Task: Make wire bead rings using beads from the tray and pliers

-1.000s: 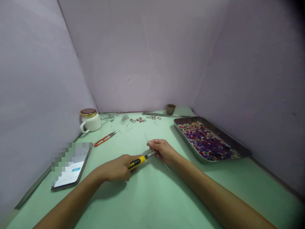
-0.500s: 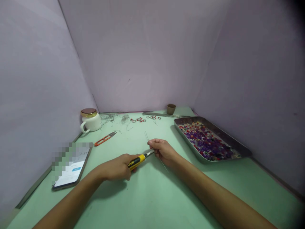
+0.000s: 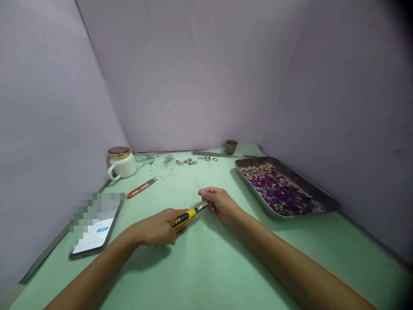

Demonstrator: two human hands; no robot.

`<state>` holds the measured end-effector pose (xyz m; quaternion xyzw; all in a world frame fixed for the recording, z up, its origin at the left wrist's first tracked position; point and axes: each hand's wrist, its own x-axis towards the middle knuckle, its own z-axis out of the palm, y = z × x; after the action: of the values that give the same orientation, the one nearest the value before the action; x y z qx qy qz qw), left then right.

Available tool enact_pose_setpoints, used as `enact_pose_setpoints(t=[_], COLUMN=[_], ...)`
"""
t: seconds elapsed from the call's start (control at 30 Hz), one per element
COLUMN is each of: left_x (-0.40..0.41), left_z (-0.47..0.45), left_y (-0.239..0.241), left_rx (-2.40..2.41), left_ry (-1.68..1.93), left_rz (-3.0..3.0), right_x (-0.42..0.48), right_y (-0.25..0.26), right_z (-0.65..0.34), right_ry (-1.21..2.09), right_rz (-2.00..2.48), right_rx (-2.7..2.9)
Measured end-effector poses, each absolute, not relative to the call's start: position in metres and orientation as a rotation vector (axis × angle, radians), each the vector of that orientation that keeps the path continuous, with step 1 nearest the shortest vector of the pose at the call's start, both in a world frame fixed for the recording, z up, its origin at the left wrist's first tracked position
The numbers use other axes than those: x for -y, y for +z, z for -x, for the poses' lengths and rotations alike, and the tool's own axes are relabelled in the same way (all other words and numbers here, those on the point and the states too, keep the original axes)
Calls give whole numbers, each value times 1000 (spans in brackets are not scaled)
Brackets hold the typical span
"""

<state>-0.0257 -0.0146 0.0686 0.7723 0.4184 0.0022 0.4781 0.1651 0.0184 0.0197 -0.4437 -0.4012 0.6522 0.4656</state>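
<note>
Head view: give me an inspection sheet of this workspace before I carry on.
Surface: green tabletop.
Job's things: yellow-and-black tool, thin strands, metal tray holding loose beads, beaded pieces.
Clutter: orange snips, phone, lidded mug, brown cup, tangled scraps.
Left hand: grips the tool.
Right hand: pinches the strands near the tool's metal tip; contact with it unclear.
Cables: nothing seen.
Surroundings: pale walls left, right and behind.
</note>
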Motion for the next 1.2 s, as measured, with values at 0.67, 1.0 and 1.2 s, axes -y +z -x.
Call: enact_pose_setpoints(t=[0.67,1.0,1.2], left_x=[11,8,10], left_z=[24,26,26], left_y=[59,56,56], left_rx=[-1127,-1166,-1208], left_ry=[217,283,289], left_rz=[-1894,-1884,-1893], right_x=[-23,-19,-19], right_y=[30,36,36], right_z=[-180,-180,-180], right_ry=[1752,1644,1570], right_rz=[1142,1251,1262], right_rx=[1021,1237,1203])
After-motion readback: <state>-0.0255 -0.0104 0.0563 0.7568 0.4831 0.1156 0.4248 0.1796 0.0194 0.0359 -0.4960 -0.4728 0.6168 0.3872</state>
